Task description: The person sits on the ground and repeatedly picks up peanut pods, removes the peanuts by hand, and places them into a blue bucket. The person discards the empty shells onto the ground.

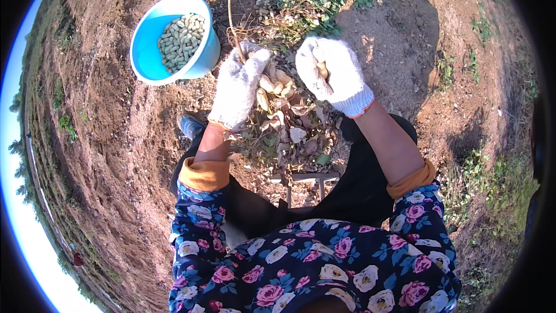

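Note:
Both hands wear white knitted gloves. My left hand (242,82) is closed around a dry peanut plant (233,13), its thin root pointing up and away. Several peanut pods (276,86) hang beside that hand, above withered leaves (299,134). To the right, my right hand (332,71) is curled around a few loose peanut pods (321,69), which show between thumb and fingers; the hands are apart. Beyond the left hand a light blue plastic bucket (211,58) leans on the soil, partly filled with picked peanuts (181,42).
A heap of green peanut plants (317,4) lies ahead, with pods at its left side. A metal stool frame (304,177) shows between the legs. A shoe (190,126) rests on dry soil left of the leaves. Weeds (482,182) grow at right.

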Demonstrator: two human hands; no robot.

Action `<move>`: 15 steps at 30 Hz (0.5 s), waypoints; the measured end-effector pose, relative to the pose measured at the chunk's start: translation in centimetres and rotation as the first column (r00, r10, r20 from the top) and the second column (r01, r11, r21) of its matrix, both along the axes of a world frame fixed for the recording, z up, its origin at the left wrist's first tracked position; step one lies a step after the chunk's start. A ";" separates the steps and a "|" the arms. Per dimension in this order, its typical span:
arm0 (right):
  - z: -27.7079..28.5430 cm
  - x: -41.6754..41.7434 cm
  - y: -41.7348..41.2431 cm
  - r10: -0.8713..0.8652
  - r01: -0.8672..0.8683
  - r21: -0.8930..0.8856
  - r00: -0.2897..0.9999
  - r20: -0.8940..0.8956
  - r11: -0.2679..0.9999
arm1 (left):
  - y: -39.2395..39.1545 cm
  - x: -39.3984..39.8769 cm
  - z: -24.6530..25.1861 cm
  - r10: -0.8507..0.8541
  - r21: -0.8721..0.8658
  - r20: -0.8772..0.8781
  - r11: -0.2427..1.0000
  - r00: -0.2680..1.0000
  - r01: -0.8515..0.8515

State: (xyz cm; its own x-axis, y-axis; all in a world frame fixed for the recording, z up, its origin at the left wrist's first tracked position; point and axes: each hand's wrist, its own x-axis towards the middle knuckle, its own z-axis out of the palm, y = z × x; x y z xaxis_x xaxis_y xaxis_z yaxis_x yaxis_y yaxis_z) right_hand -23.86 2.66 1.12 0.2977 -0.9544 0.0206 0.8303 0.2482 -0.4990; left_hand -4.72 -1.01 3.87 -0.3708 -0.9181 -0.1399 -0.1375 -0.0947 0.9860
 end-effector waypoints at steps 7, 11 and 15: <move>-0.2 1.3 0.8 -0.091 0.174 0.036 0.668 -0.739 0.984 | 0.0 1.0 -0.1 0.020 -0.002 -0.070 1.000 0.997 -0.021; 0.1 1.3 0.9 -0.014 -0.120 -0.074 0.439 -0.898 0.990 | -0.1 1.0 0.1 0.001 0.076 -0.031 0.997 1.000 0.002; 0.1 0.6 1.0 -0.052 -0.191 -0.153 0.451 -0.891 0.969 | 0.0 0.4 0.0 -0.105 0.071 0.007 0.992 0.994 0.104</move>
State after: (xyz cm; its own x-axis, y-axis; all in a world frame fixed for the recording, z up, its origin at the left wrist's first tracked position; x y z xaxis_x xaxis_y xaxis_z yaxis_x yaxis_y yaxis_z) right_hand -23.25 3.67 1.19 0.3349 -0.9358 -0.1099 -0.1076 0.0779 -0.9911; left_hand -4.31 -0.96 3.91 -0.4624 -0.8621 -0.2073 -0.1603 -0.1487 0.9758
